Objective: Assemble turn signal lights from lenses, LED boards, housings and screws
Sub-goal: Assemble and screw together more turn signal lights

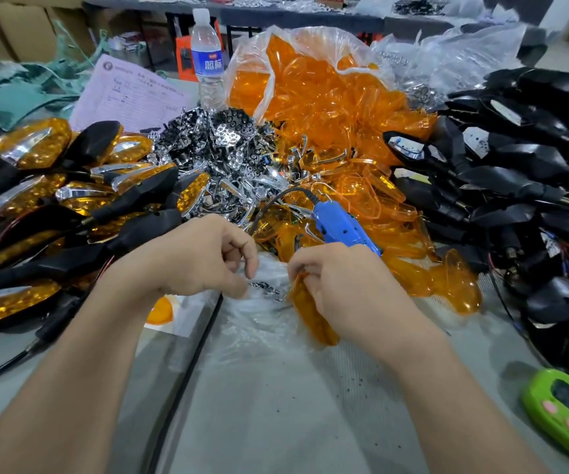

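Observation:
My right hand [341,282] grips an orange lens [310,313] on edge above the table's middle. My left hand [204,258] is curled just to its left, fingertips down at a clear plastic bag [259,323] with small dark screws [266,289]; what it pinches is too small to tell. Behind the hands lies a blue electric screwdriver [341,227] on loose orange lenses [361,159]. A heap of chrome reflector parts [228,155] sits at centre back. Black housings [522,172] with wires are piled on the right. Assembled amber lights [54,193] are stacked on the left.
A water bottle [207,59] stands behind the chrome heap, beside a printed sheet [129,97]. A green device [566,408] lies at the near right corner. A black cable [194,350] runs along the grey table [276,422]. Cardboard boxes [19,25] sit at the back left.

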